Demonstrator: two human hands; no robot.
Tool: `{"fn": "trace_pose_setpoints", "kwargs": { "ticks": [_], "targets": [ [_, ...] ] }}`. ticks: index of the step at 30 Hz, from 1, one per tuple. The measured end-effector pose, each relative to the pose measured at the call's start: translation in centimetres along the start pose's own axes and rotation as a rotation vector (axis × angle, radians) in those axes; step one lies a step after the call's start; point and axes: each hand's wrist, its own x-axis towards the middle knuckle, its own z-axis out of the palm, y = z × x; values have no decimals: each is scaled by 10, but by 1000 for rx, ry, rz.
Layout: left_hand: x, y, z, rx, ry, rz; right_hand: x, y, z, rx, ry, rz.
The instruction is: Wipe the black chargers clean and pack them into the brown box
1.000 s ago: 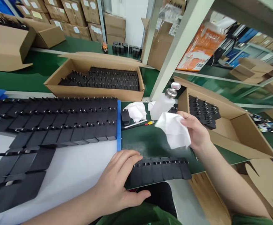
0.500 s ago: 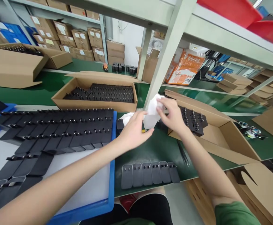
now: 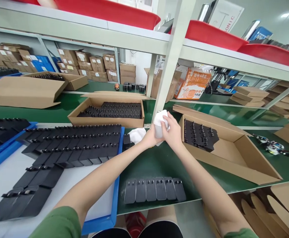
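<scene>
Both hands meet at the white plastic bottle [image 3: 157, 131] standing at the back of the green bench. My left hand [image 3: 149, 138] is wrapped round the bottle's side. My right hand [image 3: 172, 132] presses a white cloth [image 3: 161, 117] down on the bottle's top, fingers closed over it. A row of several black flat adapters [image 3: 154, 189] lies near the bench's front edge, below my arms and untouched.
A blue tray [image 3: 102, 220] at left carries rows of black adapters [image 3: 72, 145]. Open cardboard boxes with more adapters sit behind [image 3: 109, 112] and at right [image 3: 231, 155]. A second white cloth [image 3: 137, 135] lies beside the bottle. A shelf post [image 3: 168, 62] rises just behind.
My left hand left the adapter row and reached forward to grip the bottle. My right hand carried the cloth onto the bottle's top. The view tilted upward.
</scene>
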Motion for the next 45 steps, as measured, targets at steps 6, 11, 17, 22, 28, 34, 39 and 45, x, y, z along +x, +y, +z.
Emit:
{"fn": "trace_pose_setpoints", "kwargs": {
  "ticks": [6,11,17,22,28,34,39,45],
  "targets": [
    [3,16,-5,222,-34,-16,0,3,-4,31,110,165],
    [5,49,-15,498,-73,-58,7,2,-14,105,200,326],
    [10,80,-40,747,-131,-44,12,3,-10,183,264,396],
    [19,102,-60,867,-169,-38,6,10,15,254,263,480],
    [21,105,-67,835,-189,-22,0,7,17,202,199,468],
    [12,59,-51,585,-64,-11,22,-19,-23,-31,29,265],
    [2,13,-22,285,48,-33,46,-43,-29,-165,-224,128],
    [2,-19,-2,53,125,8,37,-41,-44,-180,-349,109]
  ]
}}
